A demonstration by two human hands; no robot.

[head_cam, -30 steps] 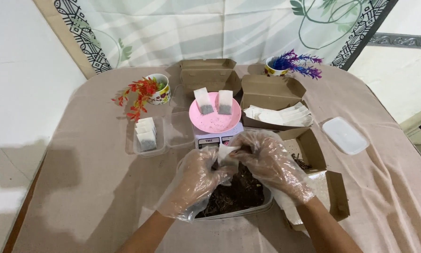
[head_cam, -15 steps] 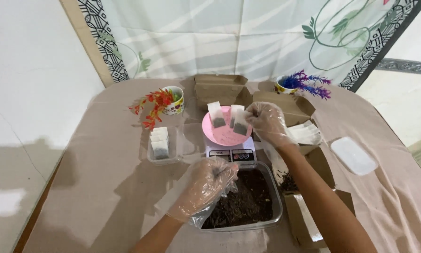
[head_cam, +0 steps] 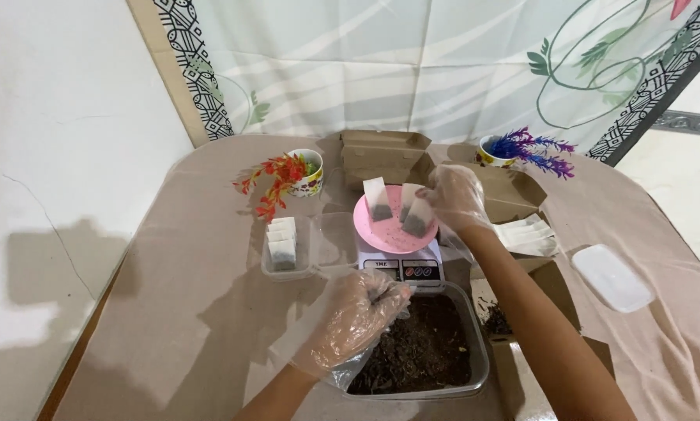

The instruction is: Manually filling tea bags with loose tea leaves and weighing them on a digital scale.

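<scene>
both hands wear loose clear plastic gloves. right hand (head_cam: pixel 453 196) reaches over the pink plate (head_cam: pixel 389 234), fingers pinched on a small white sachet (head_cam: pixel 417 216) with dark fill at its bottom, standing on the plate's right side. a second sachet (head_cam: pixel 379 199), same kind, stands upright on the plate's left side. the plate sits on a small white kitchen scale (head_cam: pixel 403 267).

left hand (head_cam: pixel 355 316) hovers at the near left rim of a clear plastic tub (head_cam: pixel 475 343), fingers curled narrow; cannot tell whether it holds anything. tub holds dark loose crumbly matter.

left of the scale: a clear shallow tray (head_cam: pixel 266 261) with a few filled sachets lined up in it.

packages: brown cardboard box (head_cam: pixel 385 152) behind the plate, lid shut; another brown box (head_cam: pixel 510 195) to its right, flaps open, with a stack of flat white sachets (head_cam: pixel 528 235) just in front of it. a white rectangular lid (head_cam: pixel 611 277) lies on the tabletop (head_cam: pixel 178 312) at far right. two small cups with artificial plants, red (head_cam: pixel 280 175) at left, purple (head_cam: pixel 529 146) at right.
</scene>
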